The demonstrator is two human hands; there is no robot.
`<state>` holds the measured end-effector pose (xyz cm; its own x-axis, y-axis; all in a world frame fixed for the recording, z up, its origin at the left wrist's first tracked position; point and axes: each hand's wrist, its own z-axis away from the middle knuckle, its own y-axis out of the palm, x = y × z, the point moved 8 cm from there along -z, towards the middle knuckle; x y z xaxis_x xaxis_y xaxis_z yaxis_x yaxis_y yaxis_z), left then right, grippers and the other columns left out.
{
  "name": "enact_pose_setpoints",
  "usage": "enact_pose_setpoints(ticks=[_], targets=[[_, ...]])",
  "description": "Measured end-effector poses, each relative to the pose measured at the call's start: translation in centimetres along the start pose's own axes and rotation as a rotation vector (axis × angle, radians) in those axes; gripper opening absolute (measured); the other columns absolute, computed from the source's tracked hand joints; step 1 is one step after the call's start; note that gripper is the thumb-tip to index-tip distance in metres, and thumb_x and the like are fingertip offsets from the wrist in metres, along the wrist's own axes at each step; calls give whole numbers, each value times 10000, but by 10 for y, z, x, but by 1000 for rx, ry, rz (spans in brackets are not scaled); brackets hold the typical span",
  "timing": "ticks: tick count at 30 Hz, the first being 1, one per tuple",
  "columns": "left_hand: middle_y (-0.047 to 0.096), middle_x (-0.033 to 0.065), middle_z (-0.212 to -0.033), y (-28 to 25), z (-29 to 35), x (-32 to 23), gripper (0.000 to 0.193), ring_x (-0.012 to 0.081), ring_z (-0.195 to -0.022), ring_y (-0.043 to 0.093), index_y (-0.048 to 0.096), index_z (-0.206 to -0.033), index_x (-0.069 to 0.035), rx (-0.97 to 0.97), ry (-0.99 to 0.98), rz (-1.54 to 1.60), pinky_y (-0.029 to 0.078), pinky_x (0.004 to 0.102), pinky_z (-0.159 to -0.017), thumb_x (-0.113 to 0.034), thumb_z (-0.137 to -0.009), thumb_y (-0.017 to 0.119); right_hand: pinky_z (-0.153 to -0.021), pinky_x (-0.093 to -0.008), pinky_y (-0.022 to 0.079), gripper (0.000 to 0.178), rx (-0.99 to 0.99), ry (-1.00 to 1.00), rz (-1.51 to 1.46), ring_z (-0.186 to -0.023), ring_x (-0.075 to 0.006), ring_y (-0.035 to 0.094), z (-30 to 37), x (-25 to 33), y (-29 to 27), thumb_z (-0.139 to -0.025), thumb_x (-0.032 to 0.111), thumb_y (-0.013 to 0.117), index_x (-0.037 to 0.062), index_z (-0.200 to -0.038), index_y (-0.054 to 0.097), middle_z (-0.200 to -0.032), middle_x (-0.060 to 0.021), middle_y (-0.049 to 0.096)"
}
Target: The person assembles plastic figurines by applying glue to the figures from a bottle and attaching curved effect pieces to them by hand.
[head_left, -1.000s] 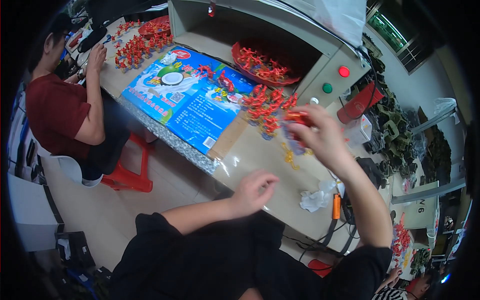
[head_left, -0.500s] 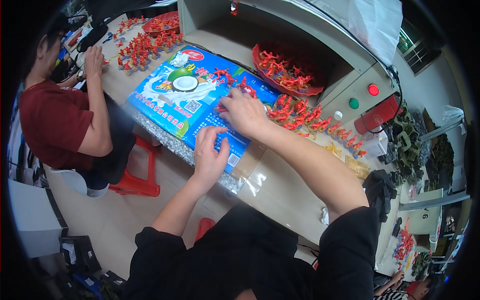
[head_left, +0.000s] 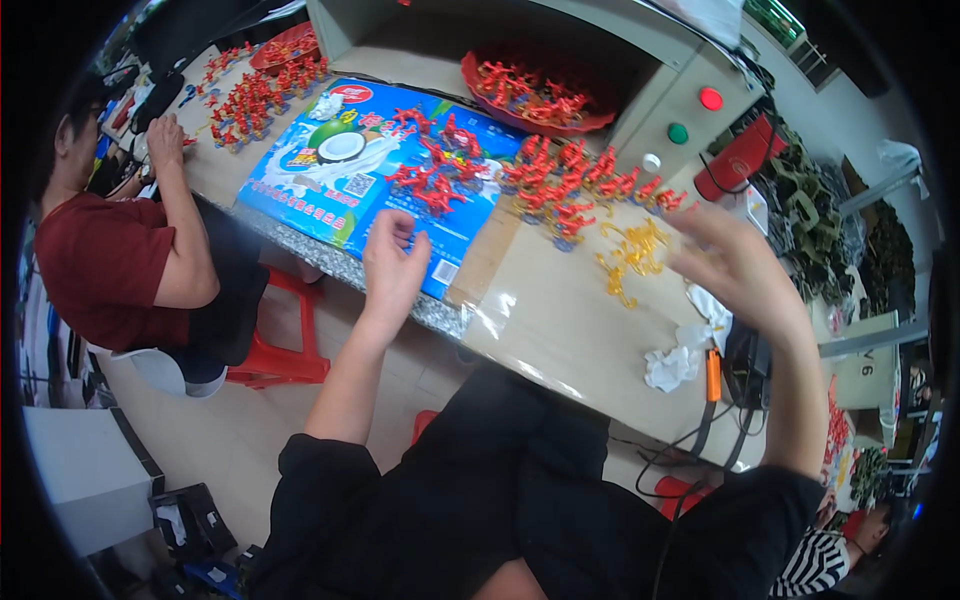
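My left hand (head_left: 393,262) hovers by the front edge of a blue printed cardboard sheet (head_left: 300,190). Its fingers curl loosely with the thumb apart, and nothing shows in them. Farther right, my right hand (head_left: 735,265) is raised beside a small pile of yellow plastic pieces (head_left: 635,255), its fingers stretched out and blurred by motion. Small red figurines (head_left: 435,185) lie loosely on the sheet beyond my left hand. More red figurines (head_left: 575,175), some with blue and yellow bases, stand close together to the right of the sheet.
A red tray (head_left: 470,80) of figurines sits under a grey shelf unit (head_left: 640,130). Crumpled white tissue (head_left: 672,370), an orange-handled tool (head_left: 713,375) and black cables lie at right. A co-worker (head_left: 120,260) sits at left near many figurines (head_left: 250,105).
My right hand has left the figurines on the blue sheet and swung right, past the yellow pieces. My left hand has stayed near the sheet's front edge. The view has shifted slightly.
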<state>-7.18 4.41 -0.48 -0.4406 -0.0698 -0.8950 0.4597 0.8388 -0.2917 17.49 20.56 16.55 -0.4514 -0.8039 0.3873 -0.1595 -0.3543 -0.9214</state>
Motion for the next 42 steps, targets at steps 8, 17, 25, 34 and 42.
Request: enact_pose_setpoints(ticks=[8, 17, 25, 34, 42], targets=[[559, 133, -882, 15, -19, -17, 535, 257, -745, 542, 449, -1039, -17, -56, 64, -373, 434, 360, -659, -210, -634, 740, -431, -226, 439, 113, -169, 1113, -309, -493, -98, 532, 348, -142, 61, -738, 62, 519, -16, -784, 588, -578, -49, 555], [563, 89, -949, 20, -11, -18, 487, 115, -833, 530, 406, -1179, 34, 5, 56, -36, 425, 230, -690, -144, -782, 625, -411, -158, 365, 129, 10, 569, -1250, -530, -37, 522, 244, -41, 225, -828, 156, 574, 53, -905, 590, -671, 9, 568], [520, 103, -1024, 115, 96, -60, 539, 233, -968, 529, 249, -1305, -1, 762, -518, 1072, 441, 343, -818, -83, -840, 508, -824, -276, 395, 375, -1188, 510, -378, -949, -165, 483, 177, -102, 103, -778, 73, 617, -31, -1076, 414, -1029, -119, 489], [519, 122, -1060, 156, 133, -83, 497, 198, -1006, 500, 271, -1292, -4, 1012, -538, 1030, 392, 317, -848, -105, -860, 494, -811, -293, 414, 420, -733, 669, -400, -901, -194, 534, 140, -147, 115, -805, 146, 601, -52, -1116, 397, -1033, -187, 532], [516, 130, -1078, 160, 141, -83, 369, 191, -1017, 489, 354, -1219, -27, 1018, -671, 1205, 384, 341, -895, -85, -873, 467, -665, -256, 435, 315, -1023, 197, -1086, -759, -159, 548, 153, -114, 96, -881, 145, 473, -35, -1134, 418, -910, -109, 538]])
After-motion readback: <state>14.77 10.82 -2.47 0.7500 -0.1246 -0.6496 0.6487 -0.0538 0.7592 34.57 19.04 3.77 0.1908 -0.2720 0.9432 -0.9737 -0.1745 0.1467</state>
